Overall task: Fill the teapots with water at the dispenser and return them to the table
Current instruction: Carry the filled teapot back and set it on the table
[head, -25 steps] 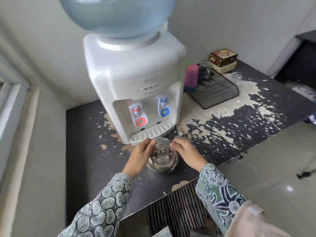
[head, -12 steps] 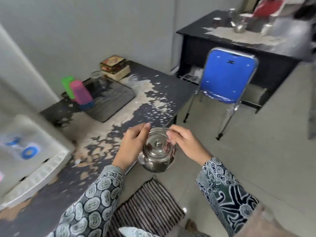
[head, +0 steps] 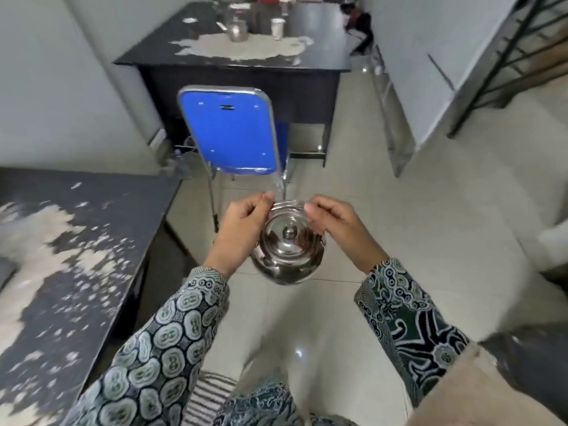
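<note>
A shiny steel teapot (head: 287, 252) with its lid on hangs in the air over the tiled floor, straight in front of me. My left hand (head: 242, 229) and my right hand (head: 335, 226) each pinch one side of its thin wire handle near the rim. Far ahead stands a dark table (head: 322, 50) with a worn pale patch. A second steel teapot (head: 236, 29) and a metal cup (head: 278, 27) stand on it. The water dispenser is out of view.
A blue folding chair (head: 229, 133) stands between me and the far table, its back toward me. The dark peeling counter (head: 61, 241) runs along my left. A striped mat (head: 209, 395) lies at my feet. A black stair frame (head: 507, 56) rises at the right.
I have turned right, away from the dispenser. The teapot has left the counter and is now carried in both hands, facing the far table and blue chair.
</note>
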